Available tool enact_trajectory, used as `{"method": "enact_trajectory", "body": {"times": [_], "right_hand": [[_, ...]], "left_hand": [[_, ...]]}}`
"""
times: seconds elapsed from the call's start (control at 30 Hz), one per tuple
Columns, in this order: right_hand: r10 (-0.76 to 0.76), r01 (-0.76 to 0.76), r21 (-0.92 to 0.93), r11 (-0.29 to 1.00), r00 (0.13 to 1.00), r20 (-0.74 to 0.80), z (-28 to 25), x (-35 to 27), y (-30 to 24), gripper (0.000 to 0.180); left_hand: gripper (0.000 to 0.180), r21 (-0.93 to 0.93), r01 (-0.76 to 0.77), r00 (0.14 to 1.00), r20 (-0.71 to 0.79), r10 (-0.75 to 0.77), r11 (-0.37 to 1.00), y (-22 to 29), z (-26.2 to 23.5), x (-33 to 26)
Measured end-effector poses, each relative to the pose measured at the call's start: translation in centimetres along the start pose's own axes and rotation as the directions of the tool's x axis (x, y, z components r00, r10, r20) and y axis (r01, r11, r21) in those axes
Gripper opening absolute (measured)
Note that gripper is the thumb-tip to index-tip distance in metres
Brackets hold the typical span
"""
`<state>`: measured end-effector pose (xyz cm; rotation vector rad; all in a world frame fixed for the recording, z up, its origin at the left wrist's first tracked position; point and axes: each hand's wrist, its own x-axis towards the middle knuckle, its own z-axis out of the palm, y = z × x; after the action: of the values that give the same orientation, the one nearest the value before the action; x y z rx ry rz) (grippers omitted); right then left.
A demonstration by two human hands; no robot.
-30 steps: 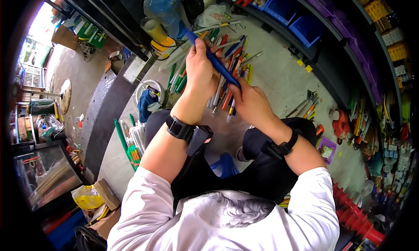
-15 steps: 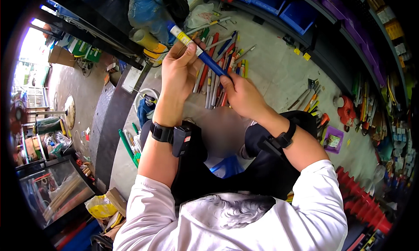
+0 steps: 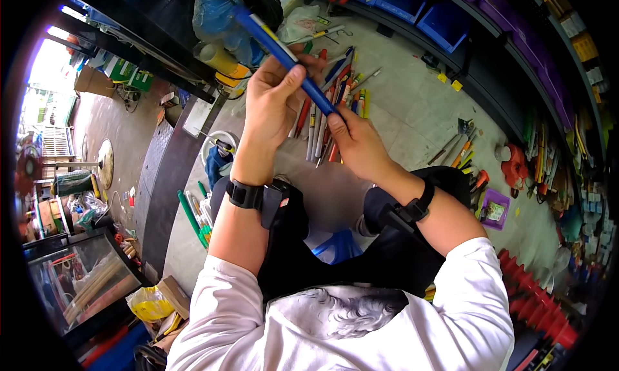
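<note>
Both hands hold a long blue stick-shaped tool up in front of me, slanting from upper left to lower right. A pale and yellow label strip shows along its upper part, and its far tip is blurred; its exact kind is unclear. My left hand grips it around the middle, thumb on top. At its lower end, my right hand pinches it between thumb and fingers. Below it on the floor lies a loose pile of long slim tools in red, white, blue and yellow, partly hidden by my hands.
Blue bins line a shelf at far right. More slim tools lie right of the pile, near a purple tray. Green and white sticks are by my left knee. A blue plastic bag stands at the back.
The blue tool has turned about its length, so its label now shows as a narrow strip. Its far end reaches further up and left. Both hands keep their hold, the left shifted slightly right.
</note>
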<state>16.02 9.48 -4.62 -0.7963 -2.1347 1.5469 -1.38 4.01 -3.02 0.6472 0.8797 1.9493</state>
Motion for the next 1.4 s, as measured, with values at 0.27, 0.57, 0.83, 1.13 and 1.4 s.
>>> {"method": "enact_trajectory", "body": {"times": [0.27,0.57,0.83,1.13,1.4], "right_hand": [[0.067,-0.065,-0.070,0.995,0.997,0.035,1.5,-0.4,2.7,0.025],[-0.175,0.143,0.285,0.948,0.980,0.091,2.9,-0.5,3.7,0.030],[-0.228,0.224,0.158,0.962,0.974,0.007,3.1,0.4,2.9,0.026],[-0.280,0.267,0.159,0.950,0.958,0.065,2.8,0.0,3.3,0.020],[-0.438,0.438,0.029,0.898,0.899,0.005,2.8,0.3,2.5,0.025]], "left_hand": [[0.016,-0.037,-0.249,0.882,-0.420,0.211,0.968,0.6,-3.2,1.3],[0.021,-0.219,-0.111,0.992,0.027,0.119,0.969,1.7,-1.2,-0.8],[0.031,-0.142,-0.075,0.945,0.305,0.116,0.987,1.3,0.3,-3.3],[0.020,0.067,-0.213,0.867,0.474,0.157,0.975,2.9,1.2,-4.9],[0.018,0.082,-0.262,0.854,0.483,0.192,0.962,2.8,1.1,-5.0]]}}
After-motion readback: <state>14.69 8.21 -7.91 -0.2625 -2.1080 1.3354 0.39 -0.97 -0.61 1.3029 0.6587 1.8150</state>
